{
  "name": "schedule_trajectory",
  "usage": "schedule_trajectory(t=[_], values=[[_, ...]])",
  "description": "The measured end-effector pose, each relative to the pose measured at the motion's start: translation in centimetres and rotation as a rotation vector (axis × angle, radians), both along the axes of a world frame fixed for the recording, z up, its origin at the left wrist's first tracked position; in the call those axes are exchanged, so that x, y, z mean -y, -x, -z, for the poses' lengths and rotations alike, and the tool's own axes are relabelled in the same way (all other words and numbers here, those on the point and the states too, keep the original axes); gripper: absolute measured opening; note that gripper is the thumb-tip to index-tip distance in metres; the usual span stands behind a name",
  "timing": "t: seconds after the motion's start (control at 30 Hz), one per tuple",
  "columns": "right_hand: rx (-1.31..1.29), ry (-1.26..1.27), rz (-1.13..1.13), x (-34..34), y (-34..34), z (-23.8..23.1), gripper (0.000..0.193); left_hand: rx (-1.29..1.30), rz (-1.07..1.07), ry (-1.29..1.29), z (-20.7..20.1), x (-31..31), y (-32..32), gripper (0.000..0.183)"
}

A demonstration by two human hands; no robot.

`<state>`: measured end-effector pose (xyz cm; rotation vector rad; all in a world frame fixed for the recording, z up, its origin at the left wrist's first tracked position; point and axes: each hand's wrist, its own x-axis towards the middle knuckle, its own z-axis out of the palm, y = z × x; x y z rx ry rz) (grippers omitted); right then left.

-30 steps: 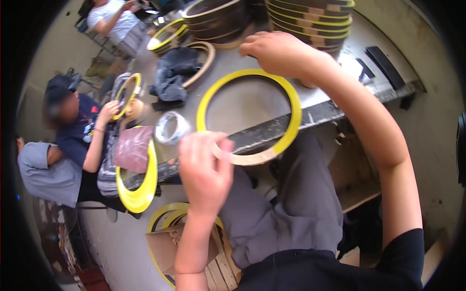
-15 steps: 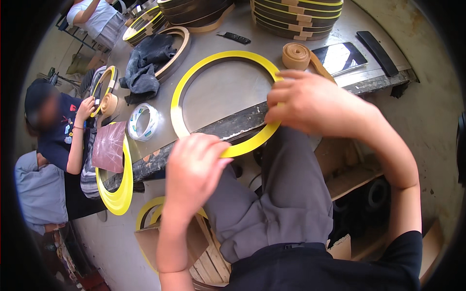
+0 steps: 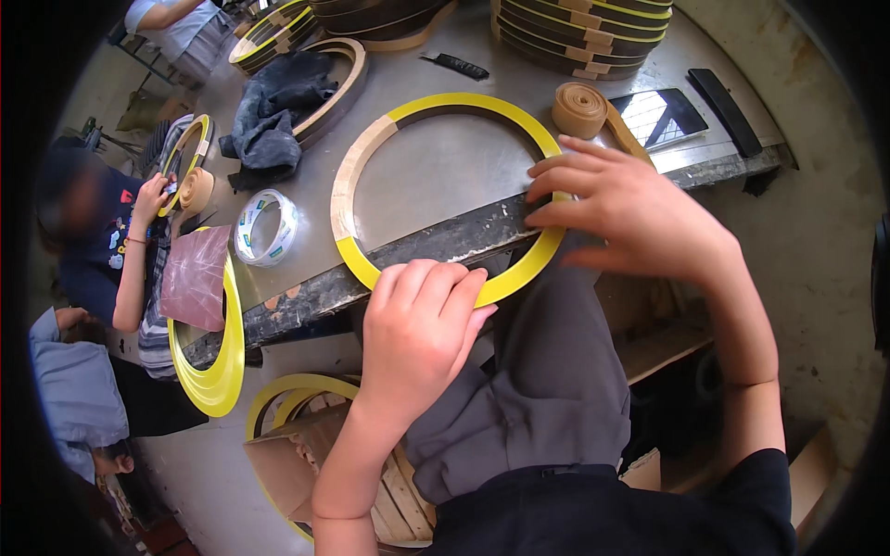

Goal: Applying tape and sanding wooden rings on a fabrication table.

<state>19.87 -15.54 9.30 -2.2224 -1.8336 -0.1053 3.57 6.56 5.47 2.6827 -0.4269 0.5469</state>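
Note:
A large flat yellow ring (image 3: 482,100) with a dark inner side rests partly on the table, its near part hanging past the edge above my lap. A strip of tan tape (image 3: 349,185) covers its left and upper-left stretch. At the near side, my left hand (image 3: 419,324) is closed on the ring, fingers over the top and thumb against the rim. Spread fingers of my right hand (image 3: 621,206) reach over the ring's right side; whether they press on it I cannot tell. Beyond that hand stands a roll of tan tape (image 3: 581,109).
On the metal table (image 3: 519,56) are stacked rings (image 3: 584,37), a black cutter (image 3: 459,66), a dark cloth (image 3: 269,116), a white tape roll (image 3: 266,228) and a phone-like slab (image 3: 656,119). A co-worker's hand (image 3: 151,197) handles another ring at left. Below sits a cardboard box (image 3: 320,435).
The ring has turned clockwise and shifted slightly right; its tan strip has moved up the left side. My left hand has moved right along the near rim. My right hand's fingers have spread.

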Motion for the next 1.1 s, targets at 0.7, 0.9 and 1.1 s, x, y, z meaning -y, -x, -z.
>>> schedule_trajectory(t=[0.7, 0.9, 1.1], values=[[-0.170, -0.257, -0.033, -1.0, 0.7, 3.8, 0.038, 0.016, 0.030, -0.029, -0.2, -2.4, -0.7, 0.038], [-0.265, -0.328, -0.099, -1.8, 1.7, 4.5, 0.023, -0.085, 0.059, -0.017, -1.1, -4.5, 0.1, 0.041], [-0.253, -0.387, -0.020, -2.8, 3.4, 5.0, 0.021, -0.063, -0.043, 0.059, -0.4, -3.0, 0.8, 0.036]])
